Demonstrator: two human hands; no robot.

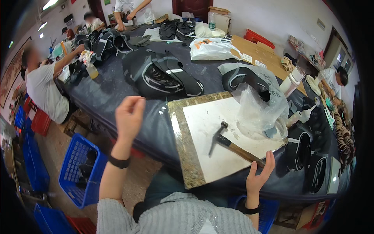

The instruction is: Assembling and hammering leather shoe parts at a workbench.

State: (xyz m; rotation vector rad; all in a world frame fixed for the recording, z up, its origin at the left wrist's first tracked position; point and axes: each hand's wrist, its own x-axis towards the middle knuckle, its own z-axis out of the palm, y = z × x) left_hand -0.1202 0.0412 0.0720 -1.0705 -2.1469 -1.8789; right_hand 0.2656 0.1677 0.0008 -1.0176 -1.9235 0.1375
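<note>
My left hand is raised over the table's near edge, left of the board. Its fingers are curled with the thumb against them, and what they may hold is hidden. My right hand is at the board's near right corner with its fingers apart. Close by its thumb and fingers is the handle end of a hammer, which lies on a white sheet. Beneath that sheet is a speckled stone slab. Black padded pieces with grey edging lie beyond my left hand.
A clear plastic bag with a black piece covers the slab's far right corner. A squeeze bottle and more black pieces lie to the right. A blue basket stands on the floor at left. Other people sit and stand around the table.
</note>
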